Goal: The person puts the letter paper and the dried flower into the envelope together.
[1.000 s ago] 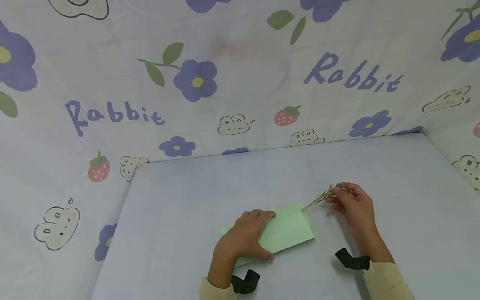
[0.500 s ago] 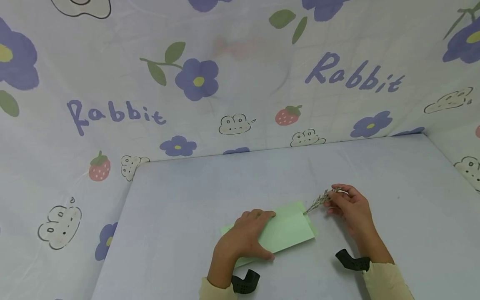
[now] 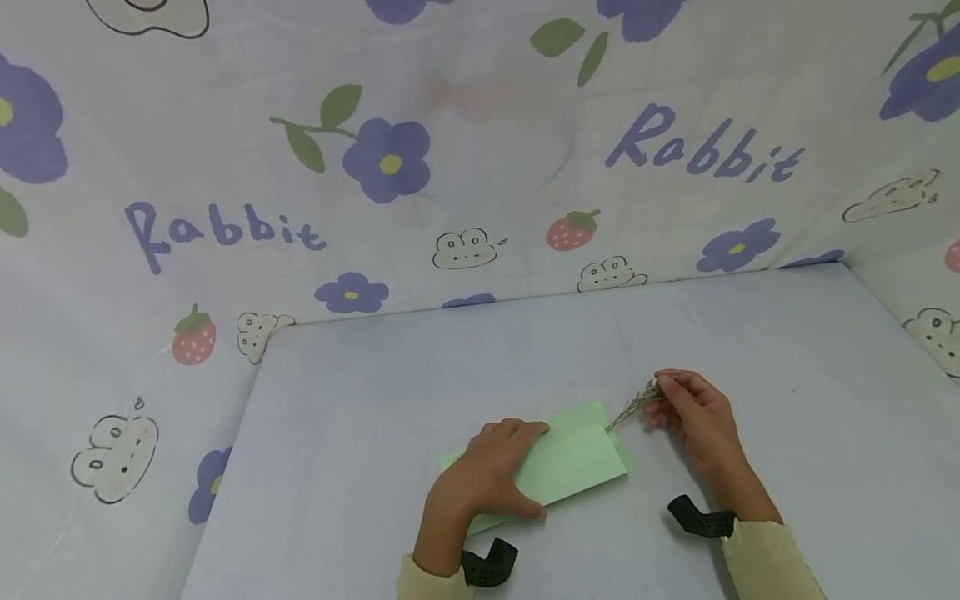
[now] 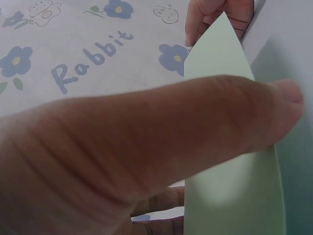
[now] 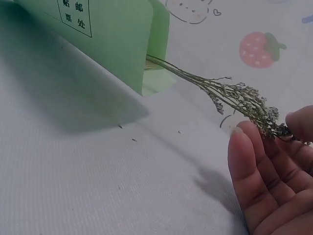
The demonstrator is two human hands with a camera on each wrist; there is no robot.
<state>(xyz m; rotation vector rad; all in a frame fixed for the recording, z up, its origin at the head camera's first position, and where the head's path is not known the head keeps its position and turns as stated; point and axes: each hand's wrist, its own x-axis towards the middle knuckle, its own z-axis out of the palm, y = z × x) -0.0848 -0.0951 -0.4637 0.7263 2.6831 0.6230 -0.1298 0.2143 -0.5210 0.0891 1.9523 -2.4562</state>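
A pale green envelope (image 3: pixel 573 458), with a printed stamp box showing in the right wrist view, is tilted up off the table. My left hand (image 3: pixel 487 471) holds it across its width, thumb (image 4: pixel 215 115) on one side and fingers on the other. A sprig of small dried flowers (image 5: pixel 239 100) has its thin stems inside the envelope's open right end. Its flowering heads stay outside, pinched between thumb and fingers of my right hand (image 3: pixel 697 417). How deep the stems reach is hidden by the paper.
Underneath is a table (image 3: pixel 360 400) with a white cover. A curtain (image 3: pixel 510 183) printed with flowers, strawberries and rabbits hangs behind it. Tiny dark crumbs (image 5: pixel 127 133) lie on the cover near the envelope's end. A black wrist mount (image 3: pixel 701 518) sits at my right wrist.
My right hand has shifted slightly left toward the envelope, and the sprig's stems have slid further into its open end. The left hand and the envelope have stayed in place.
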